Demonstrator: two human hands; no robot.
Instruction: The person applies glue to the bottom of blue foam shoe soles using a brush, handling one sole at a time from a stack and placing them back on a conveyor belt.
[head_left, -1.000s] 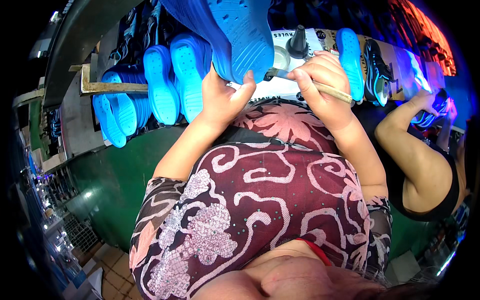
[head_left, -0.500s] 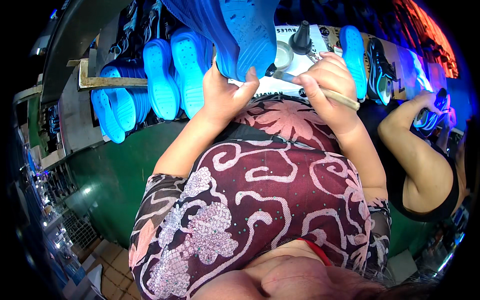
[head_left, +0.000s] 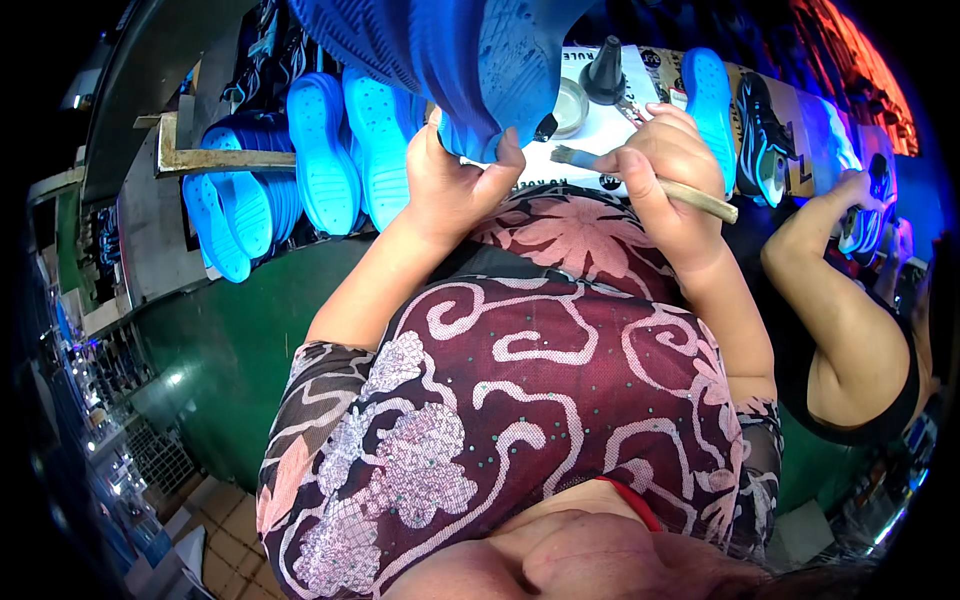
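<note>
In my left hand (head_left: 455, 185) I grip a blue shoe sole (head_left: 510, 75) by its near end, thumb on its face and fingers behind. The sole is raised toward the camera, and its far part runs out of the top of the picture. My right hand (head_left: 672, 170) is closed round the wooden handle of a flat brush (head_left: 585, 158). The bristles point left, toward the sole, with a small gap between them. Behind the brush a small round dish (head_left: 570, 108) stands on white printed paper (head_left: 530, 172), next to a dark cone-shaped bottle (head_left: 604, 72).
More blue soles (head_left: 324, 155) lean along the bench to the left, near a worn metal bar (head_left: 230, 163). On the right are another blue sole (head_left: 708, 115) and a dark shoe (head_left: 760, 140). Farther right a co-worker's arm (head_left: 835, 270) reaches to a shoe.
The brush has drawn away from the sole's edge, slightly right and down. The sole has turned and tilted, showing more of its ridged side wall. The co-worker's hand has shifted slightly.
</note>
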